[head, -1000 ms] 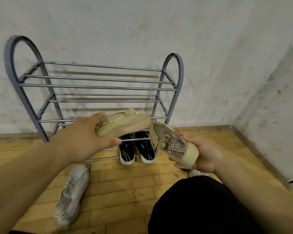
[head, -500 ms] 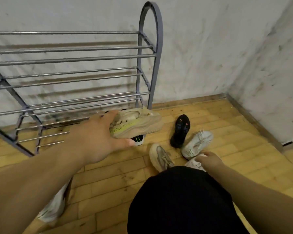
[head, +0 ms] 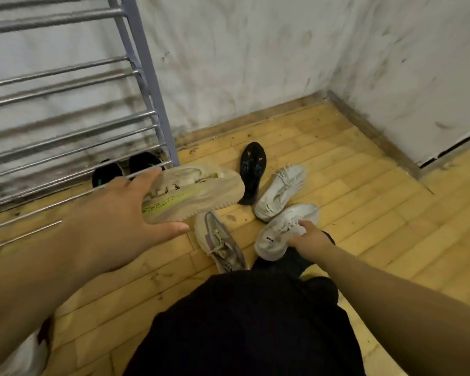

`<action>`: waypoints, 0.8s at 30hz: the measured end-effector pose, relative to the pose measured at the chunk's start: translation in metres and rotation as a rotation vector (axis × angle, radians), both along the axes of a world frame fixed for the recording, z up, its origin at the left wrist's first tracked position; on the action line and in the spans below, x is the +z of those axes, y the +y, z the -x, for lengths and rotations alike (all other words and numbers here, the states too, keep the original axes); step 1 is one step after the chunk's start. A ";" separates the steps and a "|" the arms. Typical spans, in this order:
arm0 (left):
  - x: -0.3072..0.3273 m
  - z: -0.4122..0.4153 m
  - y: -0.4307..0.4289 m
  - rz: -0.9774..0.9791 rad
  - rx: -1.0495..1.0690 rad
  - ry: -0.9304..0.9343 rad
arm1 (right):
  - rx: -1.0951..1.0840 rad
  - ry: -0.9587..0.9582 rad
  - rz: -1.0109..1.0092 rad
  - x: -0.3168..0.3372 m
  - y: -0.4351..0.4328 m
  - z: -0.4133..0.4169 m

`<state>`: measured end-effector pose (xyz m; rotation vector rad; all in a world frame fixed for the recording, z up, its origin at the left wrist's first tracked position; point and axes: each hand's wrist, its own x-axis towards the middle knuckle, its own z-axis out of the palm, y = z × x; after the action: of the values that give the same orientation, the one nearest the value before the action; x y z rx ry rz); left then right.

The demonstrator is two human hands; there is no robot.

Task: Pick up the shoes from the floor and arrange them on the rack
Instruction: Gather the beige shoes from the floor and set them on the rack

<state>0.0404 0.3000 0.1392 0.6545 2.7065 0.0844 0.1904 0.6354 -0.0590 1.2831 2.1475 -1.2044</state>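
Down by the right end of the rack (head: 147, 77), I have my left hand (head: 114, 221) clamped on the heel end of the tan shoe (head: 201, 191), fingers over its top and thumb stretched under the sole. It hangs off the floor, toe pointing right, its yellow-green side stripe facing me, just in front of the rack's lowest bars. Behind those bars, a pair of black shoes (head: 144, 162) sits on the bottom tier, close to the grey end post.

My right hand (head: 308, 238) reaches low to the wooden floor (head: 364, 213), its fingers curled into the opening of the near white shoe (head: 277, 234); I cannot tell whether that shoe is off the boards. Just beyond it the far white shoe (head: 280, 191) lies on the floor, the two almost touching. Left of that one, a single black shoe (head: 253, 169) lies sole up, showing orange marks. A grey-tan shoe (head: 217, 240) rests on the floor between my two hands, under the tan shoe's toe. One more pale shoe (head: 25, 356) shows at the bottom left edge, mostly hidden by my forearm. My dark-clothed knee fills the lower middle of the view.
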 end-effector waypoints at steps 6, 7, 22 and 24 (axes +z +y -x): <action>0.039 -0.008 0.057 -0.028 -0.253 -0.075 | 0.213 -0.088 0.029 0.019 0.020 -0.080; 0.046 -0.011 0.067 -0.025 -0.315 -0.106 | 0.287 -0.122 0.034 0.022 0.020 -0.099; 0.098 -0.116 0.132 0.023 -0.699 -0.249 | 0.411 -0.402 0.062 0.011 -0.006 -0.303; 0.103 -0.123 0.137 0.039 -0.737 -0.224 | 0.419 -0.404 0.056 0.009 -0.007 -0.311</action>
<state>0.1632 0.4368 0.2425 1.4759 2.0986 -0.0770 0.5016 0.6280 -0.0497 0.8953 1.9354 -0.7538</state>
